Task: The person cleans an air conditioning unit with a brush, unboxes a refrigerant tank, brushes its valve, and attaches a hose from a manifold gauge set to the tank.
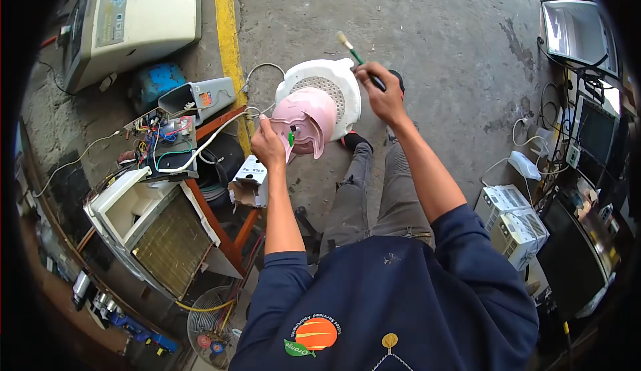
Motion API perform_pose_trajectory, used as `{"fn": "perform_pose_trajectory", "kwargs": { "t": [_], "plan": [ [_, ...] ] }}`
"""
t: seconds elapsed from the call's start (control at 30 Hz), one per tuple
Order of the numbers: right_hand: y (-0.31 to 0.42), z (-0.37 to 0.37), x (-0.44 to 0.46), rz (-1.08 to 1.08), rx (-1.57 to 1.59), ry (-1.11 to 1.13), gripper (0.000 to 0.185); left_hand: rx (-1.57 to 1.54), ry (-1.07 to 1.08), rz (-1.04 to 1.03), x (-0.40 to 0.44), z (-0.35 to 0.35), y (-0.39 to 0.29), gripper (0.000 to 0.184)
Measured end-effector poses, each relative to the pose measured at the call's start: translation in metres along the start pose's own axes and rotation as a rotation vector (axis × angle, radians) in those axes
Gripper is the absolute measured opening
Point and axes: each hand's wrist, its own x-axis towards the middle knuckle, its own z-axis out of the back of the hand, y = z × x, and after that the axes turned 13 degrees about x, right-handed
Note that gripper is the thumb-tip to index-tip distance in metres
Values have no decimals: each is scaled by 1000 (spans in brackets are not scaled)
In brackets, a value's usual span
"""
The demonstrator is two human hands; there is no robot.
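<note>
My right hand (382,90) is closed round the handle of a paintbrush (357,55), its pale bristles pointing up and away from me. In my left hand (268,145) is the edge of a rounded pink plastic housing (314,109); its cut-out side faces me and a small green part shows there. The housing rests tilted on a white stool (346,80) with a perforated seat. A white cord (224,127) runs past my left hand towards the left. The brush tip is apart from the housing.
Left of me are an opened appliance with loose wires (170,137), a grey bin (215,96), a small white box (252,170) and a framed unit with a mesh panel (173,237). Monitors (579,30) and a white vented device (514,214) stand at right. A yellow line (226,20) crosses the concrete floor.
</note>
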Motion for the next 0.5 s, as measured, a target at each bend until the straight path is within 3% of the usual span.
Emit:
{"fn": "perform_pose_trajectory", "kwargs": {
  "t": [0.03,0.1,0.13,0.2,0.23,0.3,0.33,0.43,0.47,0.5],
  "plan": [
    [4,3,6,-38,136,-20,16,7,0,-5,-1,-1,2,68],
    [20,15,-13,-40,35,211,19,9,-54,-19,0,-4,0,68],
    [25,23,-22,-37,35,207,19,8,-53,-23,1,-4,-2,68],
    [34,34,-44,-460,-136,789,25,35,-7,-1,-1,0,-2,68],
    [33,30,-55,-537,-186,904,28,36,-8,-4,-1,1,-3,68],
    [8,21,-69,-480,-147,1128,27,19,-27,-9,-2,0,-5,67],
    [2,21,-63,-416,-63,1105,27,20,-29,-13,-1,-1,-6,67],
    [-20,25,-36,-143,64,60,25,35,-26,-11,-2,-1,1,71],
    [-14,25,-34,-40,-47,-146,24,30,-34,-14,-2,-3,2,69],
    [-11,26,-42,-39,-42,-152,24,27,-37,-20,-2,-4,2,68]
  ]
}}
